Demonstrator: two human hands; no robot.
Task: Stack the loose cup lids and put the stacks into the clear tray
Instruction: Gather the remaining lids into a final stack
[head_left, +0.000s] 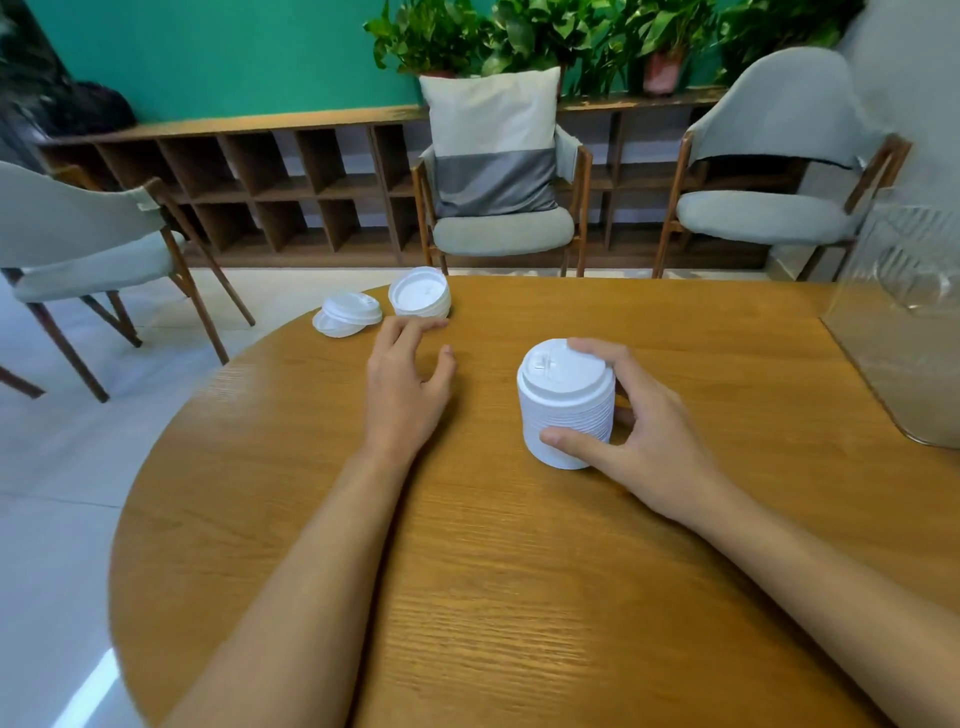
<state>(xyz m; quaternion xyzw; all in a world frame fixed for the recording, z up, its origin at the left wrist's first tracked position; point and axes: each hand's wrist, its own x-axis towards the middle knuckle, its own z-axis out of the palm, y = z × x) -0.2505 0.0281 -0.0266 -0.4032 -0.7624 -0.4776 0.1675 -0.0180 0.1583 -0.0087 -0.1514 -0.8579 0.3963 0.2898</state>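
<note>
Round wooden bench (519, 571), seen from above, filling the near half of the view. Beyond it, a low wooden shelf (260, 176) of open compartments runs along a green wall, with potted plants (519, 36) on its top. Three grey chairs stand round the far side: one at far left (78, 244), one in the middle (504, 234) carrying a two-tone cushion (493, 145), one at far right (769, 208).

The clear tray (904, 332) stands on the right part of the bench, cut by the frame edge and blurred; what it holds cannot be told.

The right hand (644, 431) grips the tall stack of lids (566, 410), which stands upright on the bench right of centre, well apart from the tray. Its fingers (592, 347) curl over the far top rim, and the thumb presses the near lower side.

The left hand (405, 384) lies low over the bench left of centre, palm down. Its fingers (415, 327) are spread and relaxed, holding nothing; whether they touch the wood cannot be told.

Just beyond the left fingertips, a short stack of lids (420, 296) sits tilted, its top face turned toward the viewer. Left of it, at the far left edge of the bench, lie a few loose lids (347, 314), overlapping one another.
</note>
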